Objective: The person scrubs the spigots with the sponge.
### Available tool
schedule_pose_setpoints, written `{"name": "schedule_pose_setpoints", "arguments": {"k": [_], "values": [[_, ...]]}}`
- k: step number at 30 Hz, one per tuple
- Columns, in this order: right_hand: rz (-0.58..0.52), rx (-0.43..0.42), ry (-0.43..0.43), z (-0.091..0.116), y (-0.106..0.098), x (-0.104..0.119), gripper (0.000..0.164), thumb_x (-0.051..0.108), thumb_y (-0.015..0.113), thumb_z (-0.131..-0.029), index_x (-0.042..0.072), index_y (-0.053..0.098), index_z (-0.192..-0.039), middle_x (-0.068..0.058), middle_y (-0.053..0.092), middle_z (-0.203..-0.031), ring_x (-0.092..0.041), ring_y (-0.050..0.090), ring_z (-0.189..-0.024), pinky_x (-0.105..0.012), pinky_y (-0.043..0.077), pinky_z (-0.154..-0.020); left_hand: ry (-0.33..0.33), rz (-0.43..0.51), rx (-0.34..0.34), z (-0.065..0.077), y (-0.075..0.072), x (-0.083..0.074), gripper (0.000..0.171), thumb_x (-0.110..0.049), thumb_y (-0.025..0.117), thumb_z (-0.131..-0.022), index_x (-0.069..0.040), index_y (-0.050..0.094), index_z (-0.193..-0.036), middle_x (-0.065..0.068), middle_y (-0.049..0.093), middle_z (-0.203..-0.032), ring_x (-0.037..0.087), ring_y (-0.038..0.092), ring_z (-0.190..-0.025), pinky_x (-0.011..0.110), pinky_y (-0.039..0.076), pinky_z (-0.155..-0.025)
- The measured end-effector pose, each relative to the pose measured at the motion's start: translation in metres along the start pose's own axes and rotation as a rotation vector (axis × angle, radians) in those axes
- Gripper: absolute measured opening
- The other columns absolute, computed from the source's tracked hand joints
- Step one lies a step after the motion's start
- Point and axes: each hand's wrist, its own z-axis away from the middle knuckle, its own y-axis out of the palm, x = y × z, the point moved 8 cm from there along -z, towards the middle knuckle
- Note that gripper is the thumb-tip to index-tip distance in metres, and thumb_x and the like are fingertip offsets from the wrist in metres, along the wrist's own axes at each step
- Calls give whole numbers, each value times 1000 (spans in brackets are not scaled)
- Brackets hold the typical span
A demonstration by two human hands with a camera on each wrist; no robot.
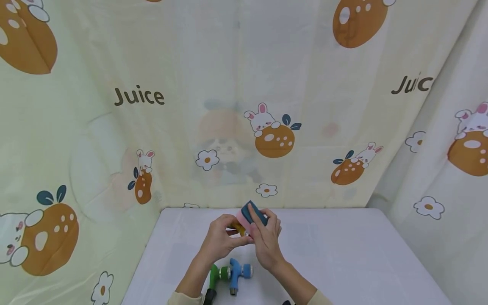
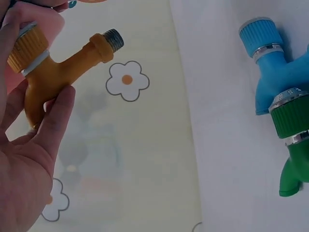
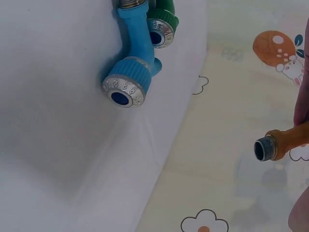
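Note:
An orange-yellow plastic tap with a threaded metal end is held in my left hand, its fingers and thumb around the body and spout. My right hand grips a two-tone sponge, dark teal on one side and pink on the other. In the head view the sponge's pink side is right against the knob end of the tap, above the table. From the right wrist, only the tap's threaded end shows, and the sponge is out of that picture.
On the white table, a blue tap and a green tap lie side by side below my hands. A small black thing peeks in at the bottom edge. Behind the table hangs a printed curtain.

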Motion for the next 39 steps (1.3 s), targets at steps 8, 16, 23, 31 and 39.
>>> {"name": "schedule_pose_setpoints", "arguments": {"k": [8, 16, 23, 31, 39], "values": [[3, -1, 62, -7, -2, -2, 51, 29, 43, -111, 33, 36, -162, -18, 32, -146, -27, 27, -125, -50, 27, -92, 56, -103, 99, 2, 18, -7, 45, -38, 92, -79, -16, 76, -114, 0, 65, -117, 12, 64, -104, 32, 62, -88], [-111, -136, 97, -6, -16, -10, 52, 26, 43, -112, 32, 34, -163, -14, 30, -145, -23, 24, -128, -46, 31, -94, -135, 271, -95, 0, -1, 16, 51, -29, 88, -85, -10, 67, -128, 11, 57, -135, 23, 65, -116, 30, 59, -95], [84, -135, -231, 19, 2, 13, 60, 16, 57, -102, 19, 42, -160, -25, 30, -148, -33, 28, -127, -42, 30, -92, -330, 612, -278, -3, -9, 34, 43, -21, 74, -97, -1, 59, -131, 12, 56, -129, 16, 66, -110, 25, 56, -96], [279, -167, -387, 23, 12, 27, 56, 49, 44, -109, 18, 48, -157, -30, 34, -149, -39, 33, -128, -43, 28, -94, -367, 883, 8, 1, 21, 30, 48, -38, 44, -107, -8, 60, -141, 5, 56, -129, 18, 56, -109, 26, 51, -92], [350, -161, -420, 12, 5, 31, 55, 50, 45, -109, 22, 49, -156, -30, 36, -149, -38, 34, -128, -41, 25, -89, -362, 1032, 214, 6, 32, 24, 57, -38, 34, -105, -10, 49, -152, 5, 63, -123, 17, 55, -101, 28, 47, -91]]}}
